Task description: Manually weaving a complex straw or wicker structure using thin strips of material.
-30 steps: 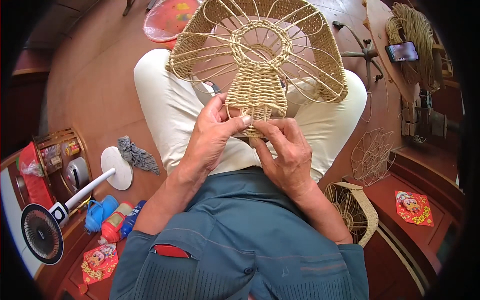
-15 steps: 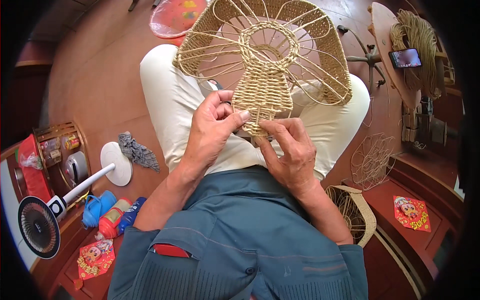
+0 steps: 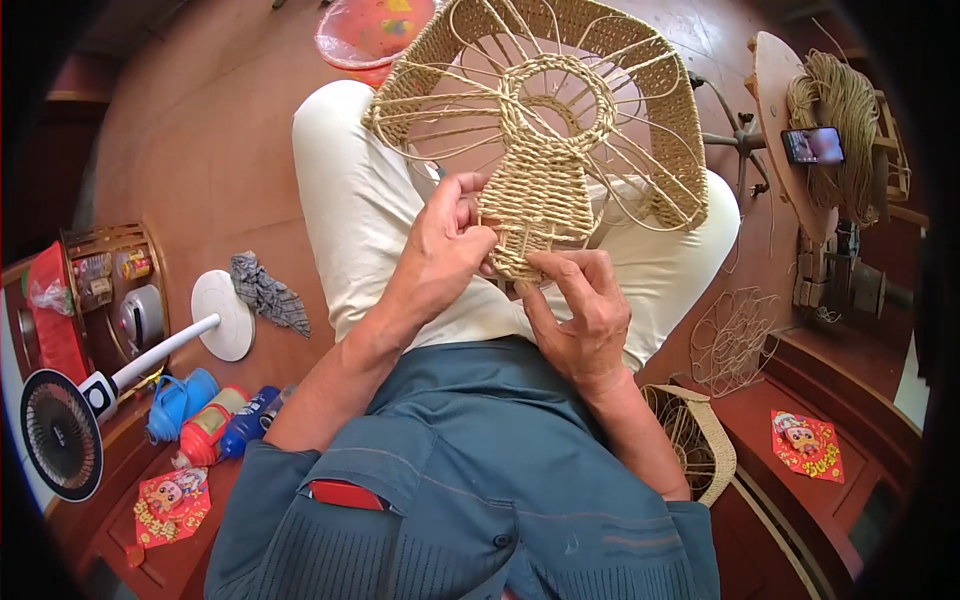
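Note:
A straw-coloured woven basket (image 3: pixel 675 100) leans across my knees, its woven side wall curving round the far side. Thin loops fan out from a braided ring (image 3: pixel 515 95) at its middle. From that ring a tightly woven panel (image 3: pixel 540 190) runs toward me and ends in a narrow woven tip. My left hand (image 3: pixel 440 245) is closed on the panel's left edge, with the thumb by the gap above the tip. Thumb and forefinger of my right hand (image 3: pixel 582 305) pinch the tip's right side. Fingers partly hide the cord ends there.
On the left stand a fan (image 3: pixel 62 435), several bottles (image 3: pixel 250 422) and a rack (image 3: pixel 120 290). A grey cloth (image 3: pixel 268 292) lies on the floor. To the right are hanging cord (image 3: pixel 838 110), a phone (image 3: pixel 813 146), a loose cord tangle (image 3: pixel 732 340) and another woven piece (image 3: pixel 708 445).
The basket has shifted slightly right in the picture, along with the surroundings. My left thumb has drawn back a little from the weave; my right hand keeps its pinch at the tip.

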